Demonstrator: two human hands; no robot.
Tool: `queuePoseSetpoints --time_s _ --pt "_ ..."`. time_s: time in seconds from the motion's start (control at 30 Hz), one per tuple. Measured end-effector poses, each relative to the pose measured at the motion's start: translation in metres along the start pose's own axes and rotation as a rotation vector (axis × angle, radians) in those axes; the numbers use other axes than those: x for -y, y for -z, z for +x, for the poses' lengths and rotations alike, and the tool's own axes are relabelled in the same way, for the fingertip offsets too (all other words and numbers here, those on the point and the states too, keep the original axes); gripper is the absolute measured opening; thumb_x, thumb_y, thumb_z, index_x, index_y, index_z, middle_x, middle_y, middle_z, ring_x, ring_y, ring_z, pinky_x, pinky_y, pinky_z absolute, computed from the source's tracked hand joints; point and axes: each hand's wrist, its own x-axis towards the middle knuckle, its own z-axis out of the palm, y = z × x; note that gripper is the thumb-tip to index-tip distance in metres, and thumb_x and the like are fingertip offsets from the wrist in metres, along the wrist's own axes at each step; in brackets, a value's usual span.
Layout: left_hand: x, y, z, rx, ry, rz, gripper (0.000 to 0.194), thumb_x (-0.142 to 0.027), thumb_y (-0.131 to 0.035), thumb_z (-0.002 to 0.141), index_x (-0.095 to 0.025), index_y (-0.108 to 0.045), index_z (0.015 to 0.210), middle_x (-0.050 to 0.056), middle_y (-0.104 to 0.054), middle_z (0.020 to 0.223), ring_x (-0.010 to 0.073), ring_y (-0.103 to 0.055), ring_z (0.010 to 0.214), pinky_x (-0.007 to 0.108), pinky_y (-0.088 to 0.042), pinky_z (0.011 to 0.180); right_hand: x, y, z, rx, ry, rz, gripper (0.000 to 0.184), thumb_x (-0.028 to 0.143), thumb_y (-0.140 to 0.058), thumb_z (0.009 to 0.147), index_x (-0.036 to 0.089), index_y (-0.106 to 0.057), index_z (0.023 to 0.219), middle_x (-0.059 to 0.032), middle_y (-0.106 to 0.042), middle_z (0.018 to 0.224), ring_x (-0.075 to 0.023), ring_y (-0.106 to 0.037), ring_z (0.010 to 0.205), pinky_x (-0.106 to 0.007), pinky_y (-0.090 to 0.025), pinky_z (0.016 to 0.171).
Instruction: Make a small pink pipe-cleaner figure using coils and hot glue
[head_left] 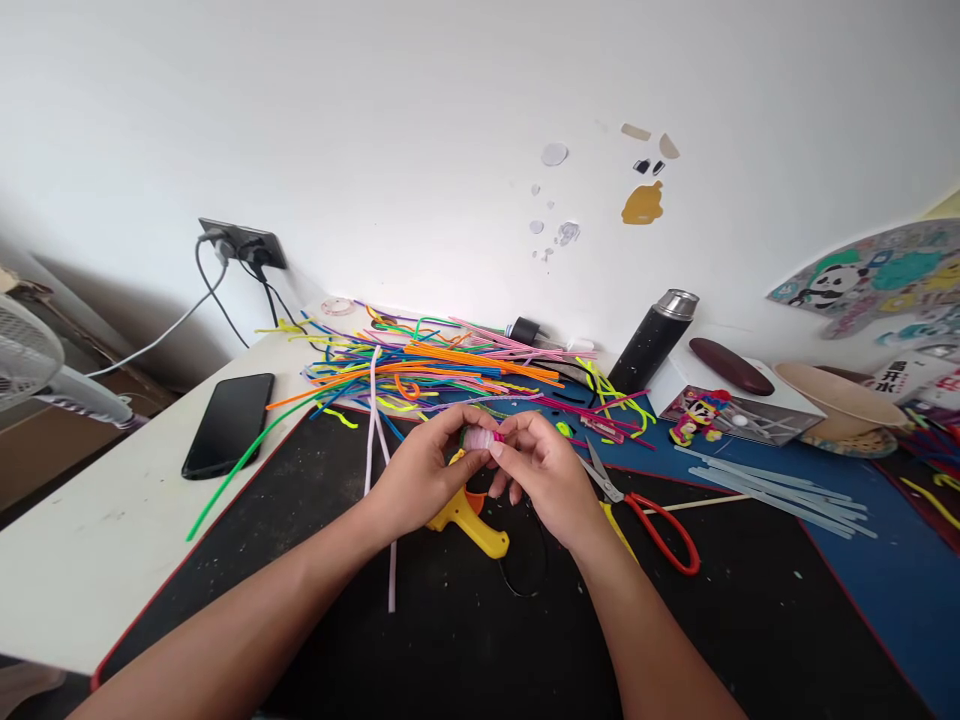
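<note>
Between my two hands is a small coil of pipe cleaner (478, 439), pale pink with a magenta end. My left hand (429, 468) pinches its left side, where a bit of dark green shows. The fingers of my right hand (546, 475) close on the magenta end. Just below them a yellow hot glue gun (474, 524) with an orange trigger lies on the black mat (450, 640), partly hidden by my left hand. Long pale lilac pipe cleaners (392, 570) pass behind my left wrist. Right of my right hand lie open scissors (667, 530) with red handles.
Many coloured pipe cleaners (450, 365) are heaped along the wall. A phone (229, 425) lies at the left. Clear glue sticks (787, 495), a black thermos (654, 340), a small figurine (697, 418) and a bowl (840, 398) stand or lie to the right.
</note>
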Motion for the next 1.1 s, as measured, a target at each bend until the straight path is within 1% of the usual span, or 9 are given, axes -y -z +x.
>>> queuePoseSetpoints --time_s 0.13,0.27,0.37,0.47,0.6,0.7,0.83,0.93,1.1 --pt "0.0 -0.001 0.0 0.012 0.027 -0.037 0.018 -0.022 -0.067 0.092 -0.019 -0.064 0.11 0.005 -0.066 0.104 0.0192 -0.063 0.094 0.032 -0.051 0.085 0.001 -0.001 0.0 -0.004 -0.026 0.046 0.036 0.049 -0.076 0.084 0.022 -0.055 0.097 0.0041 -0.067 0.072 -0.0142 -0.067 0.053 -0.022 -0.043 0.045" --pt "-0.001 -0.001 0.002 0.064 0.095 -0.184 0.027 -0.03 -0.074 0.091 -0.018 -0.063 0.112 0.005 -0.066 0.101 0.0183 -0.064 0.088 0.032 -0.053 0.08 0.0 0.0 0.001 -0.016 -0.069 0.14 0.035 0.047 -0.078 0.082 0.021 -0.058 0.094 0.0045 -0.066 0.063 -0.0149 -0.066 0.05 -0.022 -0.043 0.045" --pt "-0.004 0.001 0.003 0.08 0.123 -0.282 0.034 -0.039 -0.079 0.088 -0.017 -0.065 0.111 0.007 -0.069 0.106 0.0195 -0.066 0.09 0.032 -0.054 0.081 0.0 0.001 0.0 -0.016 -0.112 0.233 0.033 0.047 -0.079 0.081 0.021 -0.06 0.09 0.0045 -0.064 0.061 -0.014 -0.064 0.049 -0.021 -0.042 0.044" --pt "-0.005 0.005 0.005 0.069 0.154 -0.335 0.037 -0.046 -0.078 0.089 -0.017 -0.069 0.11 0.01 -0.071 0.11 0.0208 -0.068 0.093 0.034 -0.056 0.085 -0.002 0.004 0.001 -0.004 -0.162 0.343 0.032 0.046 -0.081 0.08 0.021 -0.061 0.088 0.0045 -0.063 0.061 -0.0135 -0.062 0.048 -0.022 -0.041 0.045" --pt "0.0 0.008 0.006 0.046 0.185 -0.429 0.041 -0.053 -0.076 0.09 -0.017 -0.072 0.109 0.01 -0.074 0.101 0.0214 -0.071 0.087 0.037 -0.058 0.085 -0.003 0.008 0.004 0.007 -0.197 0.516 0.03 0.041 -0.082 0.079 0.021 -0.061 0.086 0.005 -0.06 0.061 -0.0121 -0.057 0.049 -0.022 -0.039 0.045" --pt "0.004 0.008 0.006 0.02 0.204 -0.487 0.042 -0.054 -0.076 0.09 -0.017 -0.073 0.109 0.01 -0.075 0.092 0.0229 -0.072 0.087 0.038 -0.058 0.086 -0.002 0.01 0.006 -0.015 -0.219 0.61 0.031 0.039 -0.084 0.077 0.021 -0.059 0.079 0.0059 -0.054 0.058 -0.0112 -0.053 0.049 -0.023 -0.037 0.045" --pt "0.004 0.007 0.007 0.013 0.207 -0.455 0.039 -0.047 -0.078 0.089 -0.018 -0.073 0.114 0.009 -0.075 0.098 0.022 -0.071 0.09 0.035 -0.058 0.084 0.002 0.011 0.008 -0.037 -0.242 0.659 0.032 0.038 -0.085 0.071 0.021 -0.058 0.076 0.0065 -0.05 0.056 -0.0105 -0.048 0.048 -0.024 -0.035 0.046" --pt "0.003 0.005 0.007 0.024 0.182 -0.409 0.038 -0.04 -0.082 0.087 -0.019 -0.071 0.117 0.008 -0.074 0.104 0.0209 -0.07 0.092 0.034 -0.058 0.084 0.002 0.011 0.008 -0.036 -0.25 0.672 0.03 0.037 -0.084 0.071 0.021 -0.059 0.076 0.0063 -0.049 0.056 -0.0108 -0.047 0.048 -0.024 -0.034 0.046" --pt "0.001 0.001 0.005 -0.008 0.082 -0.229 0.041 -0.036 -0.081 0.088 -0.019 -0.067 0.123 0.008 -0.072 0.11 0.0206 -0.069 0.096 0.035 -0.056 0.09 -0.001 0.011 0.008 -0.022 -0.242 0.675 0.028 0.038 -0.083 0.074 0.02 -0.063 0.078 0.0056 -0.05 0.057 -0.0113 -0.048 0.05 -0.024 -0.035 0.047"
